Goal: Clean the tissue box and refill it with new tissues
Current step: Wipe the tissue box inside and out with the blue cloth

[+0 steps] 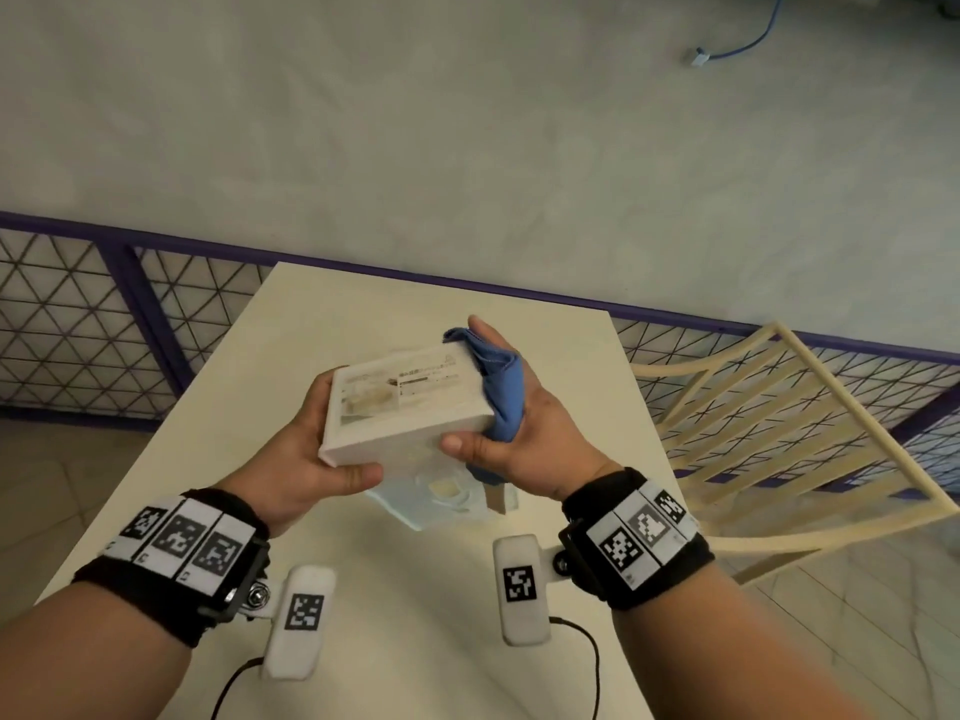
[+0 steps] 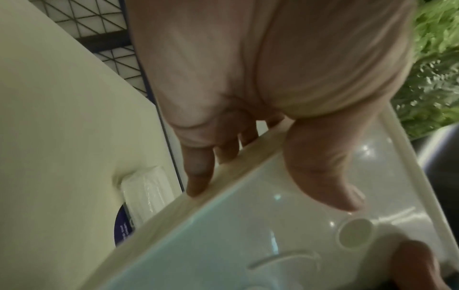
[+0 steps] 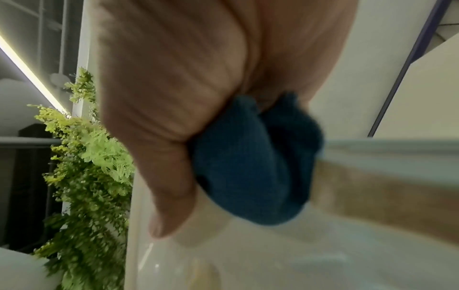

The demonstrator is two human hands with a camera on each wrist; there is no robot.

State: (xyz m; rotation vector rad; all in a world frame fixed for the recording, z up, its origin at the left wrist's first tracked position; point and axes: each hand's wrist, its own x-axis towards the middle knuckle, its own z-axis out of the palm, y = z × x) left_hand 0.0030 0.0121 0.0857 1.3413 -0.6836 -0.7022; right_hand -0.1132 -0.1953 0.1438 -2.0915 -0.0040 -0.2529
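Observation:
A white tissue box (image 1: 400,407) is held tilted above the table, its printed face turned up. My left hand (image 1: 311,449) grips its left end, thumb on the near face and fingers behind. In the left wrist view the box's glossy underside (image 2: 248,235) fills the lower frame under my thumb (image 2: 323,176). My right hand (image 1: 535,433) holds a bunched blue cloth (image 1: 501,392) against the box's right end, thumb on the near corner. The right wrist view shows the cloth (image 3: 248,166) tucked between palm and box (image 3: 372,186). A wrapped tissue pack (image 1: 447,498) lies on the table below.
The cream table (image 1: 363,304) stands against a purple-framed mesh fence (image 1: 130,304). A slatted cream chair (image 1: 779,407) is at the right. Cables from the wrist cameras trail over the near table edge. Green foliage (image 3: 87,157) shows in the wrist views.

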